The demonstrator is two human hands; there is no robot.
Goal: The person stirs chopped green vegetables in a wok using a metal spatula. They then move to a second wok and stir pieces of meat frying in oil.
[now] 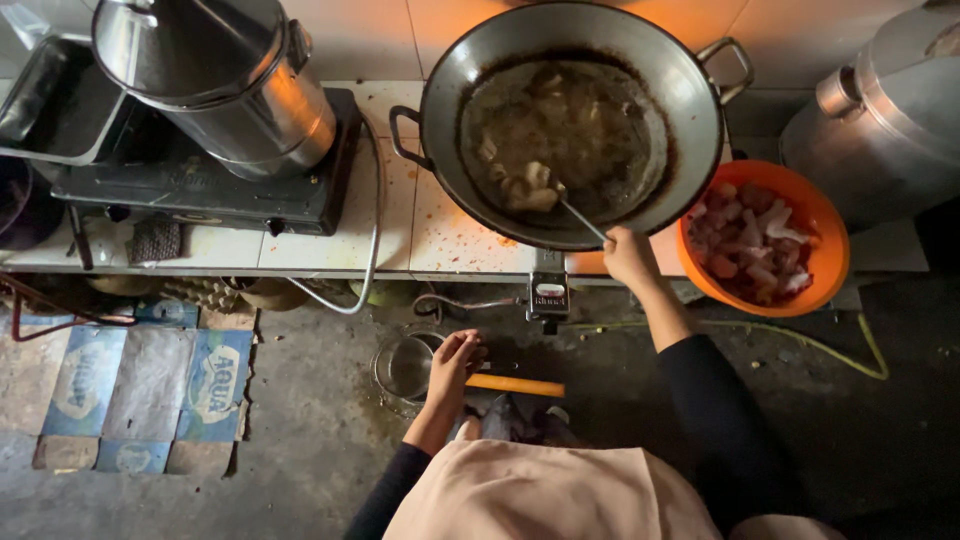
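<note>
My right hand [628, 255] grips the thin metal handle of a utensil [582, 219] whose far end dips into the oil of a large dark wok [570, 120]. Several pale pieces of food [528, 187] float in the oil near the utensil's tip. My left hand [455, 362] hangs low in front of my body, holding a wire strainer [405, 368] by its yellow wooden handle [515, 386]. An orange bowl [835, 255] of raw pink meat pieces stands just right of the wok, close to my right hand.
A steel stockpot [225, 85] sits on a black tabletop stove [200, 185] at the left, a metal tray [50, 100] behind it. Another large steel pot [880, 120] stands at the right. Flattened cardboard [140, 390] covers the concrete floor, and hoses [370, 250] hang off the tiled counter.
</note>
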